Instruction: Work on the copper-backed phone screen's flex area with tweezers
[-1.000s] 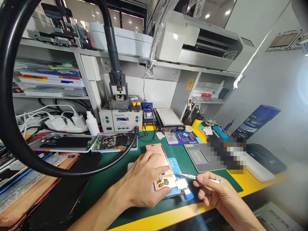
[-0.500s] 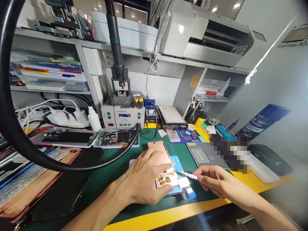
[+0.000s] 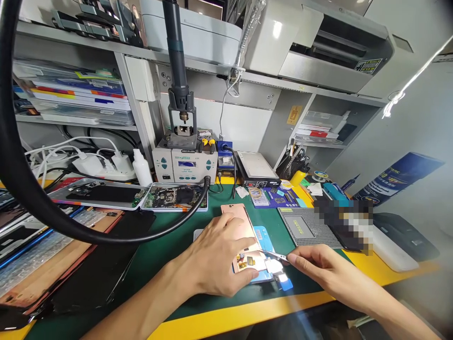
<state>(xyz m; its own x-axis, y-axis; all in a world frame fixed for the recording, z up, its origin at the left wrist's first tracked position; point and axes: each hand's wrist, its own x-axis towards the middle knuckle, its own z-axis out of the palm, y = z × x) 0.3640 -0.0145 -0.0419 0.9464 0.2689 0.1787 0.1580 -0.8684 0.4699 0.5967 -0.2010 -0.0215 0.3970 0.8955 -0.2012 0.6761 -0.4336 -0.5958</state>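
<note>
My left hand (image 3: 221, 257) lies over a copper-pink phone display panel (image 3: 236, 209), with the fingers across its back and the thumb at its lower edge. Gold flex-cable parts (image 3: 247, 262) show near the panel's lower end, between thumb and index finger. Beneath it is a light-blue flat piece (image 3: 264, 238), partly covered. In my right hand (image 3: 316, 264), metal tweezers (image 3: 278, 255) are pinched between thumb and fingers. Their tips reach the panel beside my left index finger. A shiny pale strip with a blue tab (image 3: 285, 283) sticks out at the panel's lower right.
A black hose (image 3: 148, 240) loops across the left foreground. Behind stand a hot-air station (image 3: 186, 165) and an opened device with a circuit board (image 3: 173, 196). Phone panels (image 3: 71, 257) lie left. A perforated grey mat (image 3: 304, 229) and blue spray can (image 3: 396, 179) are on the right.
The tweezers' tips have moved slightly left, farther in over the panel, with my right hand following. My left hand keeps its place on the panel. The whole view has shifted a little.
</note>
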